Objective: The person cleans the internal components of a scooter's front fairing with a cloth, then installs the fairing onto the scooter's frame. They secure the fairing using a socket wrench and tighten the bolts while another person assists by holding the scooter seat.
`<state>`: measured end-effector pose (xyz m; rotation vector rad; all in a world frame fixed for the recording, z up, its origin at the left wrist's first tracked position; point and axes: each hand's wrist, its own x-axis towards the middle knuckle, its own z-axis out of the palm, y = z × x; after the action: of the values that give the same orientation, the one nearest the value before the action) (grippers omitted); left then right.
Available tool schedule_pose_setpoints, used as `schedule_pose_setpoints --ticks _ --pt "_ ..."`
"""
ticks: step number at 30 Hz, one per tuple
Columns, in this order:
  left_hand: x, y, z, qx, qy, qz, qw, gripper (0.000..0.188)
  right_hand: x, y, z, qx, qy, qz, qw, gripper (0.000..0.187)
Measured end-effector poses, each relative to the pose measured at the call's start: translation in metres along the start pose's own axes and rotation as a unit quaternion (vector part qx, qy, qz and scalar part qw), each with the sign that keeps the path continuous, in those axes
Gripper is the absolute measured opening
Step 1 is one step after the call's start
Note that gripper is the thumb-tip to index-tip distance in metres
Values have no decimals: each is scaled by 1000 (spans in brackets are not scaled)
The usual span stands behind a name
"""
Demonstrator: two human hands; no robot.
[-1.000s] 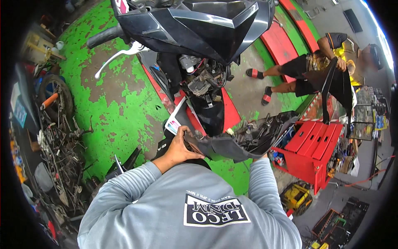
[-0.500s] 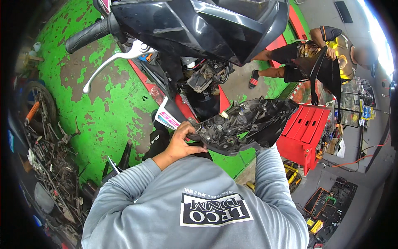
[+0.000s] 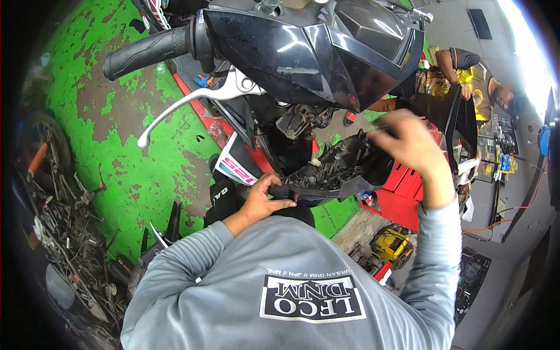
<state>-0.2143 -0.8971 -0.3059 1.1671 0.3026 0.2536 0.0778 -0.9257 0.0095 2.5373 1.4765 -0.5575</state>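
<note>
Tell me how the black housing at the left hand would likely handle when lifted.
The black housing is probably stiff, as it shows no sag or fold. The small parts crowding its open side may snag or break. It looks long, so holding just the end where the left hand grips might let the far end dip.

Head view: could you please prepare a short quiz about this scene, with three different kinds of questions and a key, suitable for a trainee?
1. Which of the person's own hands grips the edge of the black motorcycle part?
2. True or false: the person's right hand appears sharp, without any blur.
3. The lever near the handlebar grip is: A) red; B) silver; C) green.

Key:
1. The left hand.
2. False; it is blurred.
3. B.
</note>
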Motion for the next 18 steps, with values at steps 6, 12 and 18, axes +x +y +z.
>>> schedule_pose_setpoints --ticks 6,12,18 --pt "19 16 1 54 -35 63 996 48 77 5 126 -169 -575 20 800 60" --pt "28 15 10 70 -28 73 994 54 64 72 248 -68 -543 -53 835 61" --pt "27 6 6 73 -44 40 996 53 31 86 284 -16 -411 35 911 51"
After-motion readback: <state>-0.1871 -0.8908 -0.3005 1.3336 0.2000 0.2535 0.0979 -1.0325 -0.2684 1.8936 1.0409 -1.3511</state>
